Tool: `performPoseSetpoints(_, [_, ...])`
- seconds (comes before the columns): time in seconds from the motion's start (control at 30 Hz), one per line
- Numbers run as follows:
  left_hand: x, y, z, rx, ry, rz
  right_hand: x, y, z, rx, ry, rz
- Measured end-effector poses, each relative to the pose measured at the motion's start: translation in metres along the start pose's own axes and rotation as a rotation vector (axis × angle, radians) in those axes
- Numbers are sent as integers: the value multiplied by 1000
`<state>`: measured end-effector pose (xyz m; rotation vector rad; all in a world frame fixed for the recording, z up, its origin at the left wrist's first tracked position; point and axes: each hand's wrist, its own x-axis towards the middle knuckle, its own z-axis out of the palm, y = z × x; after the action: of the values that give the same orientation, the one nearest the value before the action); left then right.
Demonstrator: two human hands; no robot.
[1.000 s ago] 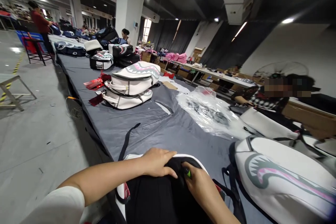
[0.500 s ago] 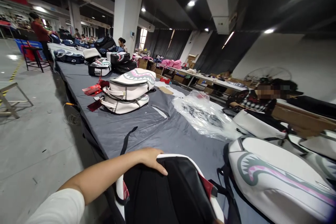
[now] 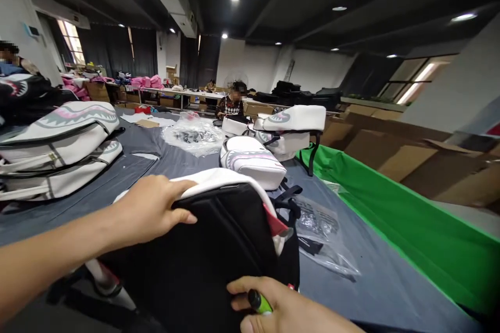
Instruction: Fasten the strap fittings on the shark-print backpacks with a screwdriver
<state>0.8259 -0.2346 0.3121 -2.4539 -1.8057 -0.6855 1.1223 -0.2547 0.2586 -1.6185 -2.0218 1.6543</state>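
Backpack (image 3: 211,250) well apart from green sheet (image 3: 385,203)

The left hand (image 3: 154,208) grips, thumb (image 3: 182,217) pointing right, and the right hand (image 3: 275,302) sits lower with fingers (image 3: 248,285) curled.

Backpack (image 3: 199,250) cropped below, green tool (image 3: 263,304) part-hidden in right hand (image 3: 289,306), stacked bags (image 3: 72,140) — cropped left

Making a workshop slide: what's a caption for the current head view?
Left hand gripping a backpack by its top edge, right hand holding a green-and-black tool.
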Motion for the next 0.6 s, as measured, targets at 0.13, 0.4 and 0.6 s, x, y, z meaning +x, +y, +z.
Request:
performPoseSetpoints(0.13, [30,48,-70,280,212,120,-2,-28,-34,105,35,-202])
performPoseSetpoints(0.4, [122,151,-97,635,862,172,56,-114,-168,78,744,-903])
performPoseSetpoints(0.6, [321,140,33,357,820,311,71,21,-193,43,595,-507])
